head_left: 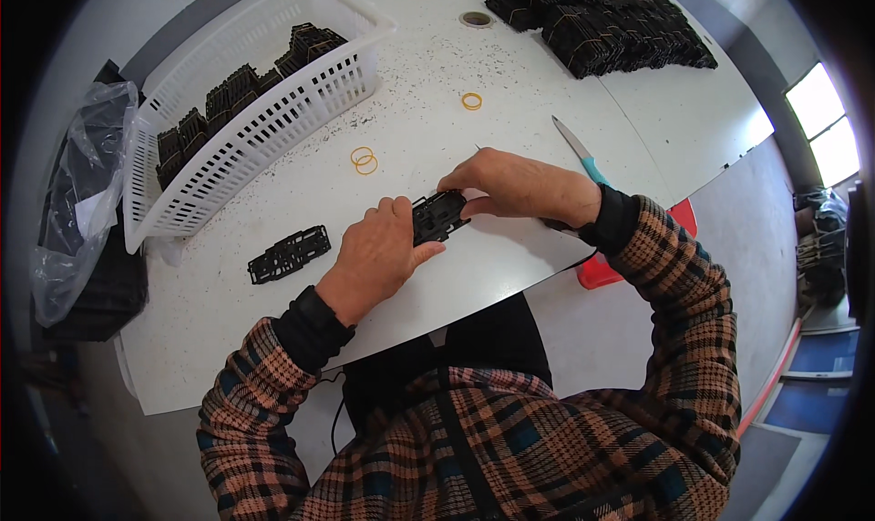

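Note:
Above the table near its front edge, my two hands hold a flat black plastic frame part [437, 216] with cut-outs. My left hand [372, 247] grips its left end, thumb along the near side and fingers over the far side. At the other end, my right hand [515, 188] pinches the part between thumb and fingers. A thin dark tip shows just beyond the right knuckles; I cannot make out what it belongs to. To the left of my left hand, a similar black frame part [289, 255] lies flat on the white table [492, 279].
A white slotted basket [260, 111] with black parts stands far left. Yellow rubber bands [364, 161] and more bands [471, 102] lie beyond my hands. A turquoise-handled knife [576, 144] rests beyond my right wrist. Banded black stacks [597, 33] and a tape roll [476, 20] sit farther back.

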{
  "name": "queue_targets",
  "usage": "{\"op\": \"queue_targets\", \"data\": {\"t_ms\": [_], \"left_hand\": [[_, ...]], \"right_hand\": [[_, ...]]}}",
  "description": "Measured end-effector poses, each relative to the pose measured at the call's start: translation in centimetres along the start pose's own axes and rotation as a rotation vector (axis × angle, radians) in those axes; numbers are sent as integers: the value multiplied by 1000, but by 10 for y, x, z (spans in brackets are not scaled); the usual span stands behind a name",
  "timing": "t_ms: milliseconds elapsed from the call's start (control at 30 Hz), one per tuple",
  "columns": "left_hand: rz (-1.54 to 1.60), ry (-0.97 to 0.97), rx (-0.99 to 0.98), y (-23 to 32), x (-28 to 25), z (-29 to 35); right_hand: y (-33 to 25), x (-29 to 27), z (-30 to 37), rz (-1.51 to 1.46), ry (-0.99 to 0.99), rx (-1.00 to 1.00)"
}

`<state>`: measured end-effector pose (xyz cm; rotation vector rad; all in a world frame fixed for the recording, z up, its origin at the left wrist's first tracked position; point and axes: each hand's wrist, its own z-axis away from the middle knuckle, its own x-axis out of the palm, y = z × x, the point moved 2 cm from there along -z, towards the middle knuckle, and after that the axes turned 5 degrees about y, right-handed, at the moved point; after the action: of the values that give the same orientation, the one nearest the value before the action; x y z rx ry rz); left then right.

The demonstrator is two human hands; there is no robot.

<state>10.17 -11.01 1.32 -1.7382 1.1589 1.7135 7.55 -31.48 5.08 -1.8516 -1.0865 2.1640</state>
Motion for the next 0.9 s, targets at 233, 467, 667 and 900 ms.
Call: {"op": "queue_targets", "data": {"t_ms": [233, 467, 667, 900], "left_hand": [[-26, -4, -8, -1, 5, 0], [-82, -14, -37, 1, 6, -2], [-78, -73, -67, 2, 3, -2], [-54, -132, -131, 6, -3, -5]], "right_hand": [[3, -3, -5, -32, -26, 23], [1, -2, -3, -28, -18, 31], [-4, 7, 1, 75, 158, -132], [-14, 17, -15, 235, -60, -29]]}}
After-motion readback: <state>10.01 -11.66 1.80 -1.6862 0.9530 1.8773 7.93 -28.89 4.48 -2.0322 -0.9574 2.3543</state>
